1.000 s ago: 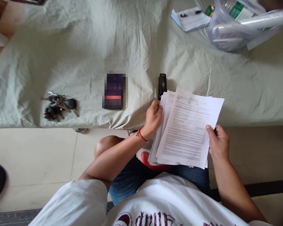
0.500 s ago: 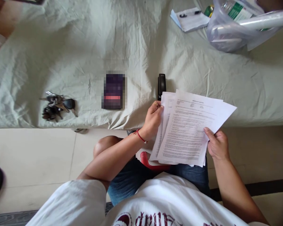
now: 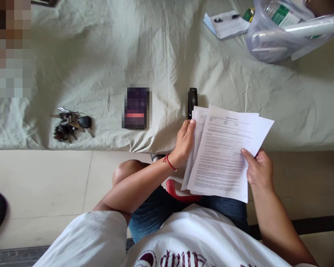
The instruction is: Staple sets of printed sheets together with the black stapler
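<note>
**What I'm wearing**

My left hand (image 3: 185, 141) has a thin red string bracelet (image 3: 169, 163) knotted around the wrist and a slim ring (image 3: 185, 123) on one finger. My right hand (image 3: 259, 170) is bare, with no jewellery. I wear a white short-sleeved T-shirt (image 3: 183, 237) printed with dark maroon lettering across the chest, and blue denim shorts (image 3: 151, 213) that end above the knee.

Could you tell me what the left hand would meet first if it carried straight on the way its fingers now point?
Probably the black stapler: the left hand, gripping the papers, points up toward it on the sheet, though height is unclear.
</note>
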`<state>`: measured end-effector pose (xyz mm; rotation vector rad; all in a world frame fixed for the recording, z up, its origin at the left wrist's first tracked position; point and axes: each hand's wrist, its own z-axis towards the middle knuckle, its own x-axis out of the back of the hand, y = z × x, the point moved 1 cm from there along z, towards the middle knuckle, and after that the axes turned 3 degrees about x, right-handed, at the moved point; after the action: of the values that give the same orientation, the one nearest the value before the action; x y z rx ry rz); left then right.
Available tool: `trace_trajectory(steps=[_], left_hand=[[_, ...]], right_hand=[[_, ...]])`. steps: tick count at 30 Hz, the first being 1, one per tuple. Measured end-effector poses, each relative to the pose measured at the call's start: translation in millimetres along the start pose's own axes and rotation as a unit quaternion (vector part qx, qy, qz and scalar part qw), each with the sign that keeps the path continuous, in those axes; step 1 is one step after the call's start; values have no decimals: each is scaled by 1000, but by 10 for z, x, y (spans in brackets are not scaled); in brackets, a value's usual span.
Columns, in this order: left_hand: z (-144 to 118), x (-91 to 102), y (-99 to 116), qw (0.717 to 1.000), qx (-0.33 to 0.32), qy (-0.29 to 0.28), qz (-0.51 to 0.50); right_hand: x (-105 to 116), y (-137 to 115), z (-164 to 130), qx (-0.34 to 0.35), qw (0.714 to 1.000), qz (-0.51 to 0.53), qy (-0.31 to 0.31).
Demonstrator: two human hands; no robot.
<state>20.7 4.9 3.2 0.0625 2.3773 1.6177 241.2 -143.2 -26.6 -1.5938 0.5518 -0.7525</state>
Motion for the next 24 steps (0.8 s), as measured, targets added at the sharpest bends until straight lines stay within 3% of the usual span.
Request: trace_trajectory(steps=[6,14,24], left_hand=[[1,19,7,999,-26,-29,7],[18,-13,-25,991,29,-128,-18],[22,8,32,979,129,-103,-116]], right_hand=[[17,15,4,-12,1000,9,3],[52,-2,-41,-42,999,9,-17],[157,2,-28,-56,998,35,6]])
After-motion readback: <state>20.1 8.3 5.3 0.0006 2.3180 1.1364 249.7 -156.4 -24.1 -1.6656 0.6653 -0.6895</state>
